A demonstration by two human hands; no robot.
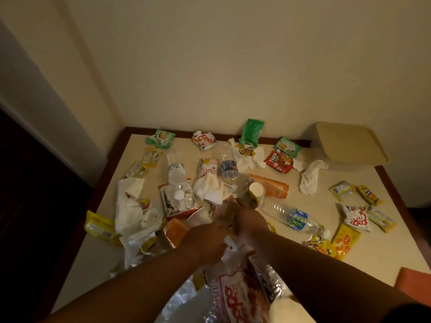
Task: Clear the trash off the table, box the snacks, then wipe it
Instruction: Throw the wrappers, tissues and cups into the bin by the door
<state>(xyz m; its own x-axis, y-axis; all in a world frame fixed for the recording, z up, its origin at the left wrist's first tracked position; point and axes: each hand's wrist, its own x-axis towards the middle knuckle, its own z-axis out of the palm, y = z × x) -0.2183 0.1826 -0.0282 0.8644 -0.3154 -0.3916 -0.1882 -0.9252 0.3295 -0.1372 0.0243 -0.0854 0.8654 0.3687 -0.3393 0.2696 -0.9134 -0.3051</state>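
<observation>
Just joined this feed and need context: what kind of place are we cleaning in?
Probably a private room, home or lodging: a wood-edged table set into a corner of plain cream walls, a lidded beige box at the far right, snack wrappers and water bottles strewn about.

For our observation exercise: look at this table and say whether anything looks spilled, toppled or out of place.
Yes. The table is littered: a water bottle and an orange cup lie on their sides, crumpled tissue sits loose, wrappers are scattered. No liquid spill shows.
</observation>
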